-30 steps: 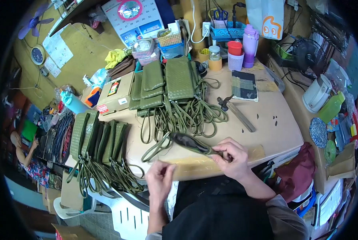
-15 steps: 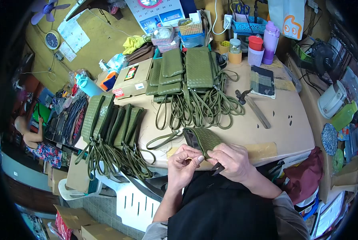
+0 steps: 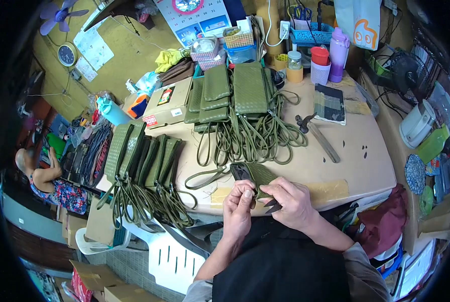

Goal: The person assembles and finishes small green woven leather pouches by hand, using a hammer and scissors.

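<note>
A woven-pattern green wristlet pouch (image 3: 259, 173) lies at the table's near edge, its opening facing left and its strap (image 3: 205, 177) stretched out to the left. My left hand (image 3: 239, 205) pinches the pouch's near edge between thumb and fingers. Close beside it, my right hand (image 3: 289, 202) is closed at the same edge. A dark pointed tool (image 3: 274, 207) sticks out from under the right fingers; its kind is hidden by the hand. More green pouches (image 3: 250, 88) are stacked behind, straps hanging forward. Another row of pouches (image 3: 129, 143) stands at the left.
A hammer (image 3: 319, 138) and a dark-covered notebook (image 3: 329, 103) lie on the right of the table (image 3: 361, 166). A cardboard box (image 3: 167, 103), a purple bottle (image 3: 338, 53) and a red cup (image 3: 320, 55) stand at the back. Another person (image 3: 51, 181) is at far left, near a white chair (image 3: 174, 256).
My left hand has shifted slightly right and its fingers have curled in more at the pouch's edge. The person at far left has raised their hands together.
</note>
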Demonstrator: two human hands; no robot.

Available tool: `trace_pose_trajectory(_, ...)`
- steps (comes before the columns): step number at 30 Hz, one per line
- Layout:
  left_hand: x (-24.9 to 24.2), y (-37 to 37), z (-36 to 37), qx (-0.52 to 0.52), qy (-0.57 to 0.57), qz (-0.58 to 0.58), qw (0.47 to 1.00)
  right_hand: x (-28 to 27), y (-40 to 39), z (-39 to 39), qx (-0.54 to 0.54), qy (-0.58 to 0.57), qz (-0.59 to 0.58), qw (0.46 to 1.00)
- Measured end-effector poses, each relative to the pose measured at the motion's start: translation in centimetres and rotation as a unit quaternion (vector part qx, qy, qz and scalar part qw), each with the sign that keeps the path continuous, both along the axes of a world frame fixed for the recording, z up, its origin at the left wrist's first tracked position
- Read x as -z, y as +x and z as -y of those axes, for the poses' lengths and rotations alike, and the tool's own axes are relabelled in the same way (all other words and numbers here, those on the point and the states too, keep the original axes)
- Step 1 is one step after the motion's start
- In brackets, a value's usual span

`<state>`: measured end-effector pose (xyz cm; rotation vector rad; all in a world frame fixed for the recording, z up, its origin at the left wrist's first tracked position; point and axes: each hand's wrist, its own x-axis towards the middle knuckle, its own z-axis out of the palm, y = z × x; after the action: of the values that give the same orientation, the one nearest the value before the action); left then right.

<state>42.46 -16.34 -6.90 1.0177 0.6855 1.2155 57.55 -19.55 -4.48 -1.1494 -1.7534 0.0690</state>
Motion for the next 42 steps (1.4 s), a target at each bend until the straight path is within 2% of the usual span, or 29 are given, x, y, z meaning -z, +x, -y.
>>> trace_pose_trajectory(1,0.0,0.0,-0.1,0.023,-0.058,0.064,0.996,0.0,0.1,0.0,0.0,0.001,0.0,1.0)
trace_pose_trajectory(4,-1.8,-0.2,-0.1,0.042,-0.121,0.131,0.983,0.1,0.4,-0.1,-0.001,-0.004,-0.033,0.999)
trace_pose_trajectory(5,-1.2,-0.4,-0.3,0.059,-0.095,0.181,0.977,0.1,0.4,0.0,-0.002,-0.011,-0.039,0.999)
trace_pose_trajectory(6,-0.5,-0.8,-0.5,0.059,-0.094,0.182,0.977,0.1,0.4,-0.1,-0.002,-0.017,-0.044,0.999)
trace_pose_trajectory(8,0.0,-1.3,-0.7,0.01,0.045,0.126,0.991,0.2,0.3,-0.1,-0.006,-0.014,-0.049,0.999)
trace_pose_trajectory(9,-0.6,-1.3,-0.4,-0.038,0.094,-0.032,0.994,0.3,0.3,-0.1,-0.007,-0.012,-0.056,0.998)
trace_pose_trajectory(10,-1.3,-1.4,-0.3,-0.038,0.093,-0.033,0.994,0.3,0.3,0.0,-0.007,-0.014,-0.057,0.998)
trace_pose_trajectory(12,-2.6,-1.9,-0.2,-0.002,0.17,-0.231,0.958,0.3,0.4,-0.1,-0.021,-0.011,-0.022,0.999)
trace_pose_trajectory(14,-3.4,-2.2,-0.2,-0.001,0.143,-0.249,0.958,0.0,0.3,-0.2,-0.019,-0.001,0.001,1.0)
trace_pose_trajectory(16,-3.5,-2.4,-0.7,-0.035,0.325,-0.343,0.881,-0.2,0.2,0.0,-0.015,0.01,0.024,1.0)
trace_pose_trajectory(20,-5.4,-2.3,-0.2,-0.016,0.306,-0.388,0.869,-1.0,0.3,-0.1,-0.021,0.019,0.081,0.996)
trace_pose_trajectory(22,-6.6,-2.1,0.4,-0.025,0.275,-0.467,0.84,-2.1,0.6,-0.5,-0.022,0.039,0.093,0.995)
trace_pose_trajectory(24,-7.4,-2.1,0.2,0.043,0.128,-0.341,0.93,-3.5,1.2,-0.9,-0.074,0.047,0.07,0.994)
trace_pose_trajectory(25,-6.9,-2.3,-0.4,0.079,0.089,-0.268,0.956,-3.9,1.4,-1.0,-0.074,0.048,0.07,0.994)
trace_pose_trajectory(26,-6.0,-2.5,-1.1,0.113,0.049,-0.192,0.974,-4.2,1.6,-1.2,-0.069,0.03,0.069,0.995)
trace_pose_trajectory(27,-5.3,-2.5,-1.6,0.112,0.052,-0.193,0.973,-4.5,1.7,-1.5,-0.064,0.013,0.069,0.996)
trace_pose_trajectory(28,-4.5,-2.5,-1.8,0.13,0.01,-0.126,0.983,-4.6,1.9,-1.9,-0.064,0.016,0.068,0.995)
trace_pose_trajectory(29,-3.9,-2.3,-2.0,0.149,-0.032,-0.058,0.987,-4.5,2.2,-2.4,-0.086,0.008,0.045,0.995)
trace_pose_trajectory(30,-3.6,-2.1,-2.1,0.15,-0.03,-0.059,0.987,-4.4,2.4,-2.8,-0.109,-0.001,0.021,0.994)
trace_pose_trajectory(32,-3.1,-1.5,-2.0,0.169,-0.091,0.036,0.981,-3.9,2.8,-3.3,-0.132,-0.036,-0.016,0.99)
trace_pose_trajectory(36,-2.6,-0.5,-1.8,0.18,-0.146,0.099,0.968,-3.6,3.6,-3.9,-0.187,-0.067,-0.086,0.976)
trace_pose_trajectory(37,-1.8,-1.0,-2.2,0.221,-0.164,0.141,0.951,-3.6,3.8,-4.0,-0.212,-0.081,-0.115,0.967)
trace_pose_trajectory(42,-1.9,-1.3,-2.2,0.28,-0.201,0.189,0.92,-0.9,4.4,-5.3,-0.285,-0.082,-0.195,0.935)
